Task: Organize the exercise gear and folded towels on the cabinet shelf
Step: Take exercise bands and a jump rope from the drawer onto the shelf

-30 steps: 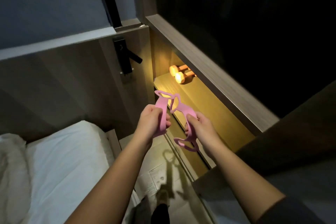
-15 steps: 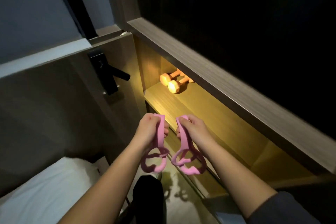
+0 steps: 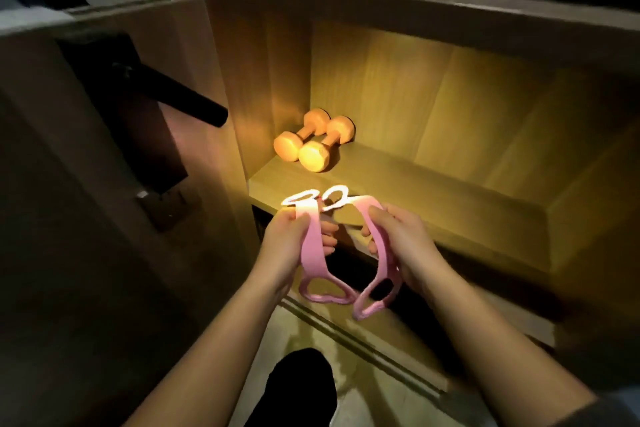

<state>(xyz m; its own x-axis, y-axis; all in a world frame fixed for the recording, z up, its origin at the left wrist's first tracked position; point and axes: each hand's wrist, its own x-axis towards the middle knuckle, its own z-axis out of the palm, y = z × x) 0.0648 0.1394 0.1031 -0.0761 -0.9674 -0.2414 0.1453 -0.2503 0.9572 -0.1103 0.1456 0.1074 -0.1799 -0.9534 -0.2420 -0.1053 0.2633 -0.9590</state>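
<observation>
Left hand [image 3: 284, 246] and right hand [image 3: 403, 243] each grip a pink exercise band [image 3: 313, 253], fingers [image 3: 327, 234] curled round it, at the shelf [image 3: 433, 198] edge; two orange dumbbells [image 3: 313, 140] lie farther back.

This is a private indoor room, a home or a lodging; which of the two cannot be told. A built-in cabinet of wood-grain panels fills the wall, and its open shelf [image 3: 433, 187] is lit in warm yellow. Two small orange dumbbells [image 3: 313, 144] lie side by side in the shelf's back left corner. Just left of the cabinet is a wooden door [image 3: 79, 253] with a black lever handle [image 3: 180, 99] on a dark lock plate [image 3: 138, 135]. A rail [image 3: 346, 334] runs along the pale floor [image 3: 287, 333] below.
</observation>
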